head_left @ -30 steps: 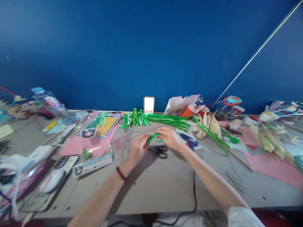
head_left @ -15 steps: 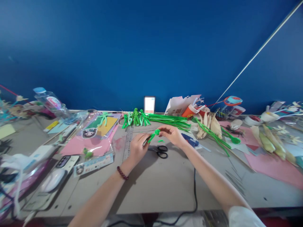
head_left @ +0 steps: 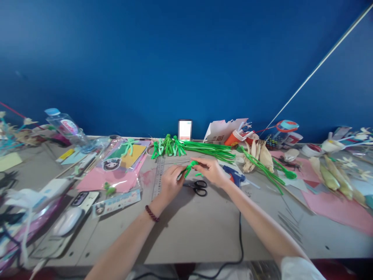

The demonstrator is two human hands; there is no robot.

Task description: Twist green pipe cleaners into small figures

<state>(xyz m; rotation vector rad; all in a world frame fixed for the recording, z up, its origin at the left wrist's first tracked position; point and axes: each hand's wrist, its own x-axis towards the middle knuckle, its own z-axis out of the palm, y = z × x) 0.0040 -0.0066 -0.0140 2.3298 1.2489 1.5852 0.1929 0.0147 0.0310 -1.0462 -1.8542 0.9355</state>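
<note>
Between my two hands is a bent green pipe cleaner piece (head_left: 190,167). My left hand (head_left: 172,181) pinches its lower end, and a beaded bracelet circles that wrist. Fingers of my right hand (head_left: 210,170) close on its upper end from the other side. Black-handled scissors (head_left: 200,188) lie on the table just below the hands. A short green scrap (head_left: 199,175) rests near the right fingers. Behind, a bundle of long green pipe cleaners (head_left: 210,150) lies beside several shaped green pieces (head_left: 168,145).
A clear ruler (head_left: 158,177) lies left of my hands. A blue glue gun (head_left: 237,175) sits right of them, with a black cable (head_left: 241,233) running to the front edge. Pink paper (head_left: 96,181), a phone (head_left: 185,130), dried husks (head_left: 265,157) and a bottle (head_left: 67,126) surround the work area.
My right hand has turned and its fingers now cover more of the upper end of the green piece. The left hand stays nearly in place.
</note>
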